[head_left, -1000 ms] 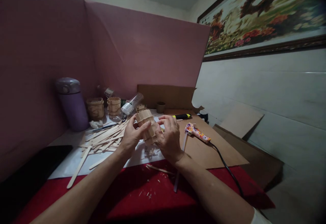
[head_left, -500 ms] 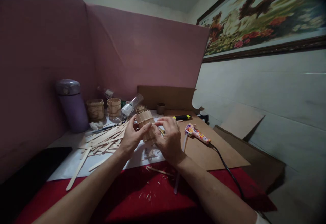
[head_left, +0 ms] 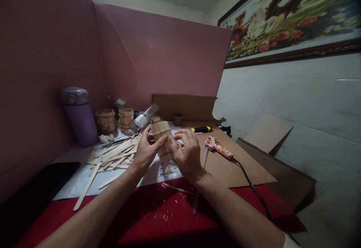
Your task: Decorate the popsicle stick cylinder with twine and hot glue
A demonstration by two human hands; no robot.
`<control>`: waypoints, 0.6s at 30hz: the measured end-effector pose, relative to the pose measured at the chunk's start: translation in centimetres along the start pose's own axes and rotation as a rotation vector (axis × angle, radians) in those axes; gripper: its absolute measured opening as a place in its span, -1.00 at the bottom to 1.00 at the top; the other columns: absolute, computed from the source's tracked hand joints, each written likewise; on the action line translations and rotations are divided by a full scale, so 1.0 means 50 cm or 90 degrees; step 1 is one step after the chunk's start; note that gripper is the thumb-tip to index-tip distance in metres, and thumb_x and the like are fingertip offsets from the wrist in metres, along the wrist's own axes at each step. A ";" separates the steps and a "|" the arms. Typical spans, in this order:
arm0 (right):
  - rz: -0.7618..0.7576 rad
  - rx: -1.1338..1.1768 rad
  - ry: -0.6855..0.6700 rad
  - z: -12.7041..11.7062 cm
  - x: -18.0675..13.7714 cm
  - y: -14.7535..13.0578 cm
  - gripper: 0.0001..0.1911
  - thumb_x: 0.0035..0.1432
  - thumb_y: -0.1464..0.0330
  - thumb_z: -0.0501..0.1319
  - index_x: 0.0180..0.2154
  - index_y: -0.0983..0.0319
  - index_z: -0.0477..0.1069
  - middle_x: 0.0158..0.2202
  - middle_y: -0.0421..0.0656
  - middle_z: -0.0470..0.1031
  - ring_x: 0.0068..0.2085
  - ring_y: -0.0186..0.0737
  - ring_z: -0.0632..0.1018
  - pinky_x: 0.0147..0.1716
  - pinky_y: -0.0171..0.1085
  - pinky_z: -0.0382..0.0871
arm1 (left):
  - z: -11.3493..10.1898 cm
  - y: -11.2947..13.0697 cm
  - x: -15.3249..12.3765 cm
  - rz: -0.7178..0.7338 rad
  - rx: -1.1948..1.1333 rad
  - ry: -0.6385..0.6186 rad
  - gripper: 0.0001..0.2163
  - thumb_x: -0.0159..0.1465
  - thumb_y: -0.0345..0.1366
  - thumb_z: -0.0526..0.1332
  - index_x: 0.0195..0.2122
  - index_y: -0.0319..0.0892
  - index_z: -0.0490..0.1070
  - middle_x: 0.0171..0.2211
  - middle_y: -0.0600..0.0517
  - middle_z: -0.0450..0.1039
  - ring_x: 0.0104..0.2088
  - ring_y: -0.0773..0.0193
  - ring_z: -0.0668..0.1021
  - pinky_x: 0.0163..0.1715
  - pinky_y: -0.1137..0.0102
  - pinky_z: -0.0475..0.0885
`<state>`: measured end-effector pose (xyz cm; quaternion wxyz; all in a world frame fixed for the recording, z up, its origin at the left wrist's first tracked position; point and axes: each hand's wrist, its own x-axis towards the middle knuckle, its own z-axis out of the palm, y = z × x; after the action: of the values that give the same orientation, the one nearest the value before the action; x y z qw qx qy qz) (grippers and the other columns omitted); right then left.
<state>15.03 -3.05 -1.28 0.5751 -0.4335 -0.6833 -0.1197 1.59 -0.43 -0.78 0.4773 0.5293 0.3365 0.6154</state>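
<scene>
A small barrel made of wooden craft sticks (head_left: 163,137) is held above the table between both hands. My left hand (head_left: 145,151) grips its left side, thumb across the front. My right hand (head_left: 187,154) holds the right side, fingertips pinched at the barrel's middle band. Below and left of the hands lies a loose pile of wooden sticks (head_left: 114,155) on a white sheet (head_left: 73,178).
A purple flask (head_left: 79,115) and two finished stick barrels (head_left: 116,119) stand at the back left beside a clear plastic bottle (head_left: 145,115). A patterned glue gun (head_left: 218,147) with a black cord lies on brown cardboard (head_left: 239,169). A yellow-black tool (head_left: 200,129) lies behind it.
My right hand's fingers have shifted slightly inward onto the barrel's middle. The barrel stays held in nearly the same spot.
</scene>
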 end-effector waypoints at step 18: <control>0.356 0.265 -0.218 0.016 0.000 0.000 -0.22 -0.12 0.06 0.35 0.09 0.27 0.23 -0.08 0.03 0.49 -0.12 -0.03 0.55 -0.16 -0.11 0.42 | -0.003 0.008 0.002 -0.053 -0.019 0.046 -0.33 -0.04 -0.05 0.41 0.07 -0.16 0.26 -0.12 -0.13 0.47 -0.27 0.16 0.55 -0.50 0.43 0.42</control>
<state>14.48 -2.51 -1.52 0.5386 -0.4909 -0.6348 0.2569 1.35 -0.45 -0.39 0.4982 0.4851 0.3657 0.6186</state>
